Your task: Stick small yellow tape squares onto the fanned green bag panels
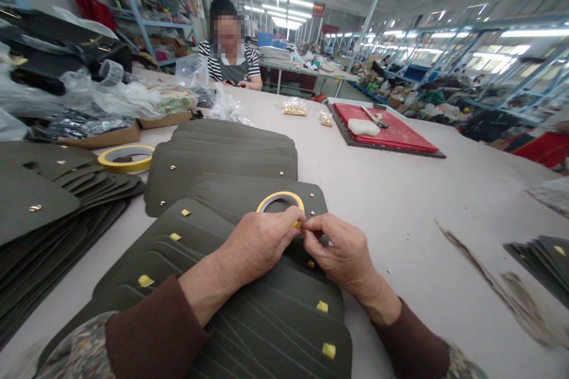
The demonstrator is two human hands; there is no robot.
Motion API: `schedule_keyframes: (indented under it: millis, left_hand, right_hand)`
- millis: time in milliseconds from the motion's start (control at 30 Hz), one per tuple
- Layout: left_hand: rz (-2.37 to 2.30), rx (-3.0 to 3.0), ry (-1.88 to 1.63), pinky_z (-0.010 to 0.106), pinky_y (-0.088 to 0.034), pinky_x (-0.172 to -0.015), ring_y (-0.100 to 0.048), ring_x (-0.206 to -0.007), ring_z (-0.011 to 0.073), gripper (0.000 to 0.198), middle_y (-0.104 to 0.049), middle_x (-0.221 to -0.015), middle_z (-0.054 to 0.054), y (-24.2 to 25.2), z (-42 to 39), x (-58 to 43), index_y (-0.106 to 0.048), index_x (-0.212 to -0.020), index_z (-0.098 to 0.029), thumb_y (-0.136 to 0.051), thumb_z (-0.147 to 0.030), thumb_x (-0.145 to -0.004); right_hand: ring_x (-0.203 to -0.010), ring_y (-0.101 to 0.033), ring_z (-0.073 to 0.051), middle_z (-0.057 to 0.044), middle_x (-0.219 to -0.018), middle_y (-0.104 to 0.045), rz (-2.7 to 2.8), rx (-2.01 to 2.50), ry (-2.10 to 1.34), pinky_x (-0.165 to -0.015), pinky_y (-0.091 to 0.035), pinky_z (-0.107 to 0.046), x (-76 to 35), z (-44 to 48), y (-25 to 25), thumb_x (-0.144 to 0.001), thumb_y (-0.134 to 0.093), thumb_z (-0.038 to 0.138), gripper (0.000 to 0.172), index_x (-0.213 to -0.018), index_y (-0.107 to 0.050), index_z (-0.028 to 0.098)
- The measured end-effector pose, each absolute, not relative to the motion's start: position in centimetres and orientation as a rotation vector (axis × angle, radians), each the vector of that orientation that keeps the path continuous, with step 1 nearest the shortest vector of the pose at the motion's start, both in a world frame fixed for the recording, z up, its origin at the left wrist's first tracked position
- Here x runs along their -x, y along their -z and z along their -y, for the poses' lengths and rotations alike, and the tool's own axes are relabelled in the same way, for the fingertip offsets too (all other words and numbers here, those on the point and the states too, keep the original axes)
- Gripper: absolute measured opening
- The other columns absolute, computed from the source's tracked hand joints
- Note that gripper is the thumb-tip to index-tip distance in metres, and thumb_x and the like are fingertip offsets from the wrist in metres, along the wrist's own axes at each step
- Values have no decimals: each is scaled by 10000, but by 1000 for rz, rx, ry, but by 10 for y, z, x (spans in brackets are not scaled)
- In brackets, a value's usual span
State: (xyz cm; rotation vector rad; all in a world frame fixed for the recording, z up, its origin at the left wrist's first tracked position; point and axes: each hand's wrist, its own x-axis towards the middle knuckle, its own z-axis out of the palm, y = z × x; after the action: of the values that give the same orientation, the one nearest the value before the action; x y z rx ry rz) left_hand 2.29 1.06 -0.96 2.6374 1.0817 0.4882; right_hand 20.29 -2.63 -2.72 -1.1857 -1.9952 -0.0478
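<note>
My left hand [267, 238] is closed on a roll of yellow tape [281, 195], which stands up behind its fingers. Close against it, my right hand [340, 246] pinches at the edge of the roll; what lies between its fingertips is too small to make out. Beneath both hands spread overlapping dark green panels [284, 308] with rounded corners. Small yellow tape pieces [146, 280] sit on several of these panels. Just beyond, another stack of dark green panels [231, 148] carries small metal studs near its corners.
A second yellow tape roll [127, 159] lies left, beside more stacked panels [40, 201]. Bags of gold-coloured parts [294, 106] and a red board [386, 127] with a hammer [374, 117] are farther back. Across the table sits a person [229, 62]. Cloth strips [484, 272] lie right.
</note>
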Motion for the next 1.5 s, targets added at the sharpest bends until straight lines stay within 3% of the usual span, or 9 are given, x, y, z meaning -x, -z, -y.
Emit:
schedule_keyframes:
  millis: [167,367,700,933,1233,1500]
  left_hand:
    - [-1098,-2634,-519,229,-416,-609,-638,-716,140,164,-683,-817,-22,9,-10,-24,-568,-917,-227,-409,-244,-955]
    - [-1207,-2658,-618,233,-365,-556,-602,-644,139,199,-664,-720,-9,8,-6,-28,-556,-803,-202,-410,-230,-934]
    - [-1153,-2627,-677,228,-423,-612,-619,-696,135,179,-667,-772,-3,13,-1,-29,-552,-825,-205,-403,-201,-925]
    - [-1263,-2639,-358,263,-458,-685,-623,-822,175,101,-666,-866,13,10,-8,-31,-547,-909,-208,-452,-216,-940]
    - [-1251,-2662,-226,291,-470,-754,-606,-883,186,112,-661,-899,26,12,-12,-32,-553,-943,-211,-442,-224,-949]
    - [-1268,-2672,-192,295,-456,-688,-603,-841,204,120,-650,-871,23,9,-11,-34,-541,-918,-210,-426,-220,-950]
  right_hand:
    - [-542,-586,-128,-22,-627,-656,1902,1260,-50,-553,-456,-238,-200,27,24,-782,-541,125,141,-738,-665,175]
    - [-453,-555,-120,14,-509,-619,1444,1488,-755,-443,-425,-211,-193,25,19,-733,-595,219,98,-689,-668,169]
    - [-448,-595,-122,3,-533,-639,1156,1519,-879,-455,-521,-227,-198,12,23,-653,-657,235,80,-655,-659,155]
    - [-476,-592,-89,-10,-564,-652,921,1474,-1241,-475,-549,-204,-242,-1,26,-553,-803,326,268,-689,-700,119]
    - [-361,-485,-54,35,-483,-581,1227,1645,-1056,-345,-409,-152,-228,-8,35,-677,-703,336,206,-702,-687,132]
    - [-387,-500,-83,29,-492,-567,1440,1791,-851,-358,-408,-177,-226,-12,38,-738,-619,352,217,-721,-695,150]
